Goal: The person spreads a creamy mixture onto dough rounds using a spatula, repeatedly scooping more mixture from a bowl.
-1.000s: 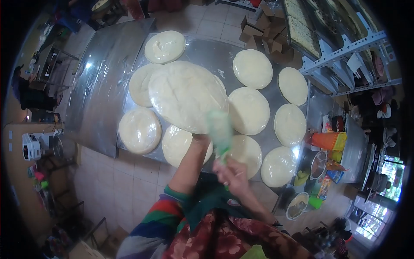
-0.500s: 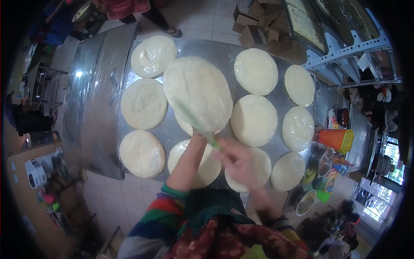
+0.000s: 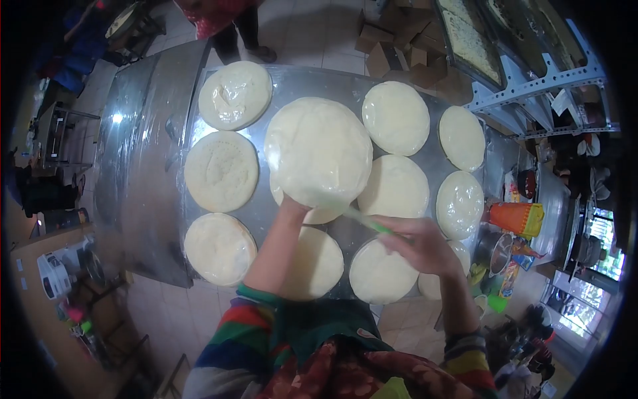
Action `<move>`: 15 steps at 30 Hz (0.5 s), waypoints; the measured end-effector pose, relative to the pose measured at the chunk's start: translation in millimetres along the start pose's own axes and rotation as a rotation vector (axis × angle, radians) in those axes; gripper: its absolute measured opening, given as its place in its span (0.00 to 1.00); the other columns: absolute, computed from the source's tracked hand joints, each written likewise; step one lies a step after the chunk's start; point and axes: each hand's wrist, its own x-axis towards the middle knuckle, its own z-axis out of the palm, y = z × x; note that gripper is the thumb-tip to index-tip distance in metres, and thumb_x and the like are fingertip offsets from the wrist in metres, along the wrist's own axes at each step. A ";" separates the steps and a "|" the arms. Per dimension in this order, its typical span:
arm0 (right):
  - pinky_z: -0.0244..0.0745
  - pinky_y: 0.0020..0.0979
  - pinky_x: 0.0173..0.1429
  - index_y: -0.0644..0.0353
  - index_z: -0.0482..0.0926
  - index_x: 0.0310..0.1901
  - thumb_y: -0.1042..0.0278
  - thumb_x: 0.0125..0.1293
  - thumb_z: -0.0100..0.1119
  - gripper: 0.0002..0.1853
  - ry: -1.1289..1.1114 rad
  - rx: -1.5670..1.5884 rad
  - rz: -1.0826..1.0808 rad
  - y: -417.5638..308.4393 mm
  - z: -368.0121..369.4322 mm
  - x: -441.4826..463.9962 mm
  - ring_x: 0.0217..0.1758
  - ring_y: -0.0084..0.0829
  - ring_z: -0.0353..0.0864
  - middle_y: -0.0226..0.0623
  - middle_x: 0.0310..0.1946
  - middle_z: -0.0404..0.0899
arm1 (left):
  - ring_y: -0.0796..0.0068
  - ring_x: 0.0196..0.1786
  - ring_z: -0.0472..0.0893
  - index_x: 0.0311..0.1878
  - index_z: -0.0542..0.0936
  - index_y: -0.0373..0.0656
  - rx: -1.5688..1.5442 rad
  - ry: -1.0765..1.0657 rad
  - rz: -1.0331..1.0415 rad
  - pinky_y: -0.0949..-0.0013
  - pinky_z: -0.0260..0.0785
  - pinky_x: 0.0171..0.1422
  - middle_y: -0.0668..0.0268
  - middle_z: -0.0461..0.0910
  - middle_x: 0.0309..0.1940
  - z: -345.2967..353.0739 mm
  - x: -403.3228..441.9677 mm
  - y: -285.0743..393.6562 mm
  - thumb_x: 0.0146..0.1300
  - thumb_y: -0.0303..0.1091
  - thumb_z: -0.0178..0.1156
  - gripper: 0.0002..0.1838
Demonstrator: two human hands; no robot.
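Observation:
My left hand (image 3: 293, 205) is under a large round pale cake layer (image 3: 319, 149), holding it raised above the table. Its fingers are hidden beneath the layer. A smooth, glossy, cream-like coating covers the top. My right hand (image 3: 420, 246) is closed around a long, thin spatula-like tool (image 3: 364, 218) with green on it. The tool's far end is blurred at the layer's near edge. More round layers lie around on the metal table (image 3: 312, 78), such as a glossy one (image 3: 396, 118) on the right and a duller, dimpled one (image 3: 221, 171) on the left.
A second metal surface (image 3: 143, 166) adjoins on the left. At the right stand a rack with trays (image 3: 472, 40), an orange container (image 3: 510, 216) and a bowl (image 3: 502, 253). Cardboard boxes (image 3: 392, 56) lie beyond the table. A person's legs (image 3: 238, 36) show at the far edge.
My right hand has swung right and away from the layer's middle, drawing the tool to its near edge. The held layer has shifted slightly right and looks rounder, turned more towards me.

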 end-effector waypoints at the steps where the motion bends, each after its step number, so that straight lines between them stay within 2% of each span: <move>1: 0.59 0.19 0.21 0.59 0.68 0.61 0.69 0.68 0.48 0.20 0.054 0.108 0.155 7.3 -5.5 -12.2 0.17 0.15 0.63 0.28 0.21 0.72 | 0.63 0.64 0.66 0.67 0.58 0.46 -0.032 0.020 -0.009 0.55 0.64 0.65 0.60 0.63 0.64 -1.7 11.1 7.1 0.66 0.48 0.47 0.29; 3: 0.55 0.16 0.20 0.65 0.68 0.60 0.70 0.67 0.48 0.20 0.224 0.637 0.244 28.9 -4.9 -40.7 0.15 0.14 0.61 0.30 0.23 0.71 | 0.63 0.64 0.66 0.67 0.58 0.46 -0.072 0.034 -0.017 0.54 0.64 0.65 0.60 0.63 0.64 -4.6 37.1 20.4 0.67 0.48 0.46 0.29; 5: 0.54 0.16 0.18 0.64 0.67 0.59 0.71 0.66 0.48 0.20 0.461 0.973 0.321 59.4 17.1 -69.4 0.14 0.13 0.59 0.35 0.24 0.71 | 0.62 0.64 0.67 0.66 0.58 0.45 -0.098 0.024 -0.018 0.54 0.64 0.65 0.60 0.63 0.64 -14.7 66.9 32.4 0.67 0.48 0.45 0.28; 7: 0.57 0.16 0.17 0.64 0.64 0.58 0.68 0.64 0.48 0.21 0.512 1.079 0.297 78.2 42.5 -98.6 0.14 0.15 0.61 0.37 0.25 0.70 | 0.62 0.63 0.67 0.66 0.59 0.45 -0.109 0.001 -0.027 0.53 0.64 0.65 0.60 0.64 0.63 -25.9 96.7 40.5 0.67 0.48 0.44 0.28; 8: 0.58 0.17 0.17 0.62 0.63 0.58 0.66 0.63 0.48 0.22 0.597 1.107 0.380 77.1 58.3 -109.5 0.14 0.16 0.62 0.37 0.25 0.70 | 0.62 0.63 0.67 0.66 0.59 0.45 -0.111 -0.015 -0.036 0.53 0.64 0.64 0.60 0.64 0.63 -31.9 109.4 43.1 0.68 0.48 0.44 0.28; 9: 0.59 0.18 0.17 0.59 0.61 0.59 0.66 0.63 0.48 0.23 0.569 1.160 0.366 81.6 73.4 -118.4 0.14 0.18 0.63 0.38 0.25 0.70 | 0.62 0.63 0.67 0.66 0.59 0.45 -0.104 -0.023 -0.047 0.53 0.64 0.64 0.60 0.64 0.63 -37.3 122.1 44.6 0.68 0.48 0.43 0.27; 10: 0.59 0.20 0.17 0.57 0.60 0.60 0.66 0.63 0.49 0.24 0.548 1.016 0.362 94.0 91.3 -130.0 0.14 0.20 0.64 0.38 0.25 0.70 | 0.62 0.63 0.67 0.66 0.59 0.45 -0.101 -0.032 -0.061 0.53 0.64 0.64 0.60 0.64 0.63 -41.8 134.8 45.2 0.68 0.49 0.42 0.27; 11: 0.59 0.21 0.17 0.57 0.59 0.60 0.65 0.63 0.49 0.24 0.583 1.234 0.427 87.2 105.2 -134.7 0.15 0.22 0.65 0.38 0.26 0.71 | 0.62 0.63 0.67 0.66 0.60 0.45 -0.092 -0.038 -0.075 0.53 0.64 0.64 0.60 0.65 0.63 -46.6 145.3 45.1 0.68 0.49 0.42 0.27; 12: 0.59 0.20 0.17 0.55 0.59 0.60 0.64 0.64 0.49 0.23 0.616 1.134 0.446 85.2 123.6 -134.6 0.15 0.22 0.66 0.39 0.27 0.72 | 0.62 0.63 0.68 0.66 0.60 0.45 -0.077 -0.034 -0.093 0.52 0.64 0.64 0.59 0.65 0.63 -48.4 154.5 45.0 0.68 0.49 0.41 0.27; 13: 0.59 0.20 0.18 0.53 0.59 0.61 0.63 0.66 0.49 0.23 0.587 1.278 0.500 76.6 129.4 -141.9 0.16 0.21 0.66 0.39 0.28 0.73 | 0.62 0.63 0.68 0.65 0.60 0.44 -0.058 -0.022 -0.112 0.52 0.64 0.64 0.59 0.65 0.63 -50.6 163.4 45.3 0.68 0.49 0.41 0.27; 15: 0.58 0.19 0.19 0.52 0.60 0.60 0.63 0.67 0.48 0.21 0.576 1.282 0.641 62.0 144.2 -144.1 0.17 0.20 0.65 0.38 0.29 0.73 | 0.61 0.62 0.68 0.65 0.60 0.44 0.002 0.024 -0.159 0.52 0.64 0.64 0.59 0.65 0.62 -50.9 168.8 48.2 0.69 0.49 0.40 0.27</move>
